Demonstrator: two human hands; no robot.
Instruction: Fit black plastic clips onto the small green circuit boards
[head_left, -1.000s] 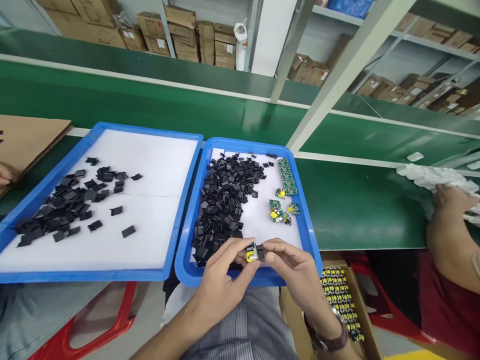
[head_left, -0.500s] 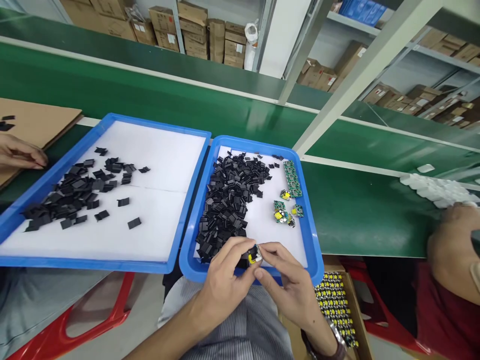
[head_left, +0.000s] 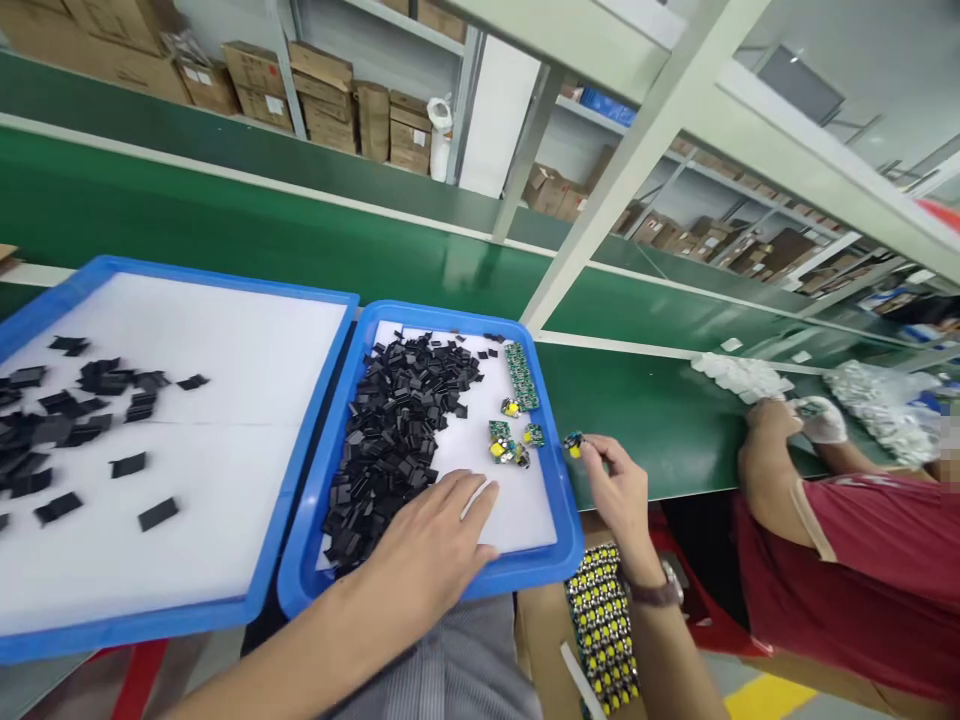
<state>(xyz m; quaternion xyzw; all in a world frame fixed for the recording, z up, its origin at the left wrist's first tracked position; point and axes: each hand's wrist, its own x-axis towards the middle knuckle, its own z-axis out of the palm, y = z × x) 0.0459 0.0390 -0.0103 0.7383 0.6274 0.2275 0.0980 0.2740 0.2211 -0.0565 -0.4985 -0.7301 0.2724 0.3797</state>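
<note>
Landmark: smaller blue tray (head_left: 525, 572), white-lined, on the green table (head_left: 637, 400), in front of the seated worker.

Item: one circuit assembly (head_left: 574, 443), small, with a yellow part; held in the air just outside the tray's right rim, above the table.

Item: right hand (head_left: 621, 488), to the right of the tray; thumb and fingers drawn together in a pinch on that assembly. Dark-strapped watch (head_left: 656, 592) at the wrist.

Item: left hand (head_left: 439, 530), palm down over the tray's near part, beside the black pieces; fingers loosely spread, thumb apart. Whether anything lies under the palm I cannot tell.

Item: black pieces (head_left: 397, 430), a dense heap filling the tray's left part.

Item: green board panel (head_left: 521, 376), along the tray's right wall, toward the far corner.

Item: loose assemblies (head_left: 499, 443), a few, green and yellow, in the tray's right part, nearer than the panel.

Item: larger blue tray (head_left: 303, 450), left of the smaller one, with scattered black pieces.

Item: cardboard carton (head_left: 536, 640), lower than the tray, at its near right, holding rows of yellow-topped assemblies (head_left: 607, 630).

Item: co-worker in red (head_left: 885, 560), well to the tray's right, near white pieces (head_left: 739, 375).
</note>
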